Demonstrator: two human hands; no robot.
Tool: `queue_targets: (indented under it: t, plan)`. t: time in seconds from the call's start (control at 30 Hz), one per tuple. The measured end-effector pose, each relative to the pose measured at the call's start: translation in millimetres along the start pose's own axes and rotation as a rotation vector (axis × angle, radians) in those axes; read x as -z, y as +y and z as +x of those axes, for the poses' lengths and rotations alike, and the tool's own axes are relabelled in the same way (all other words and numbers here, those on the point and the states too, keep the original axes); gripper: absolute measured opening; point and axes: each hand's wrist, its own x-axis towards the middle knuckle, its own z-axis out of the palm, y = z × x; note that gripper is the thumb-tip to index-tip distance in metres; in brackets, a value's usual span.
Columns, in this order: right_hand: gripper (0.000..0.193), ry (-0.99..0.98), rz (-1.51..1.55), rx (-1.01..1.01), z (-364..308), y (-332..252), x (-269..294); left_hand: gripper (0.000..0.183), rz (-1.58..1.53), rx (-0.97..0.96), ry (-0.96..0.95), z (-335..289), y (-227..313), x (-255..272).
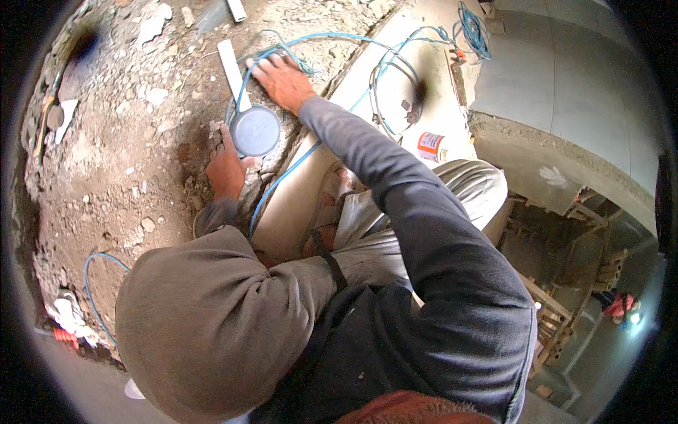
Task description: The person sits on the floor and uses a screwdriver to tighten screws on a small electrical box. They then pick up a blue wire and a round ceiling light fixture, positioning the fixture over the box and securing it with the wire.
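Observation:
I crouch over a patch of broken rubble and dirt (120, 169). A round grey cap (255, 131) sits in a hollow in the rubble, with a white flat conduit (231, 69) running up from it. My left hand (226, 169) rests on small stones, fingers against the cap's left edge, nothing visibly gripped. My right hand (284, 79) lies flat with spread fingers on the rubble above the cap, pressing on blue cables (332, 35). Another blue cable (282, 180) runs down from the cap along a pale slab (353, 92).
An orange and white can (431, 147) stands on the slab beside my knee. A coil of blue cable (473, 32) lies at the top right. A trowel (67, 116) lies at the left. Past a concrete ledge (537, 162), wooden framing (558, 290) shows below.

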Motion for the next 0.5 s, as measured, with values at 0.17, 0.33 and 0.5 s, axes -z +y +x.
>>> queue_targets:
  t: [0.17, 0.33, 0.5]
  plan:
    - [0.018, 0.123, -0.275, 0.073, 20, -6, -16, 0.113, 0.047, -0.052, 0.051, 1, -2, -3]
    - [0.021, 0.072, -0.200, 0.085, 21, -9, -15, 0.114, 0.066, -0.086, 0.082, -2, 0, -2]
    - [0.024, 0.009, -0.074, 0.108, 34, -11, -24, 0.114, -0.041, -0.132, 0.146, -2, -17, -12]
